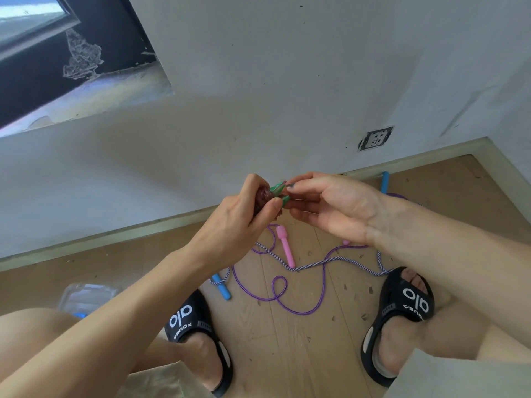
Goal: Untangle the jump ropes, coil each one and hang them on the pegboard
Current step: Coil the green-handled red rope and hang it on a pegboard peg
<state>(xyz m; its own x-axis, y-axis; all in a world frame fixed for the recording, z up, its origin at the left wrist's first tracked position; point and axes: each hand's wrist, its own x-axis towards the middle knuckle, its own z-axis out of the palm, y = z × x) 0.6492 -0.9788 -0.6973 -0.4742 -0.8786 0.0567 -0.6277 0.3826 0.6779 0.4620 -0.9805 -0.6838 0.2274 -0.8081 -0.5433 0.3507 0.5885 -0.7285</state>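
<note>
Dark-red coiled rope (pixel 263 196) sits gripped in my raised left hand (pixel 238 222); my right hand (pixel 330 205) pinches its green handles (pixel 280 192) alongside.

light: soft daylight from window (pixel 31 21) upper left, bright
shadows: faint, diffuse on wall (pixel 287 81)
distortion: wide-angle bending at edges
focus: slightly soft overall

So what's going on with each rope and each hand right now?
Dark red coiled rope with green handles: bundled, held in both hands.
Purple cord rope with pink handles: loose on the floor, uncoiled.
Blue-and-white striped rope with blue handles: on the floor, crossing the purple one.
Left hand: gripping the bundle.
Right hand: pinching the green handles.
</note>
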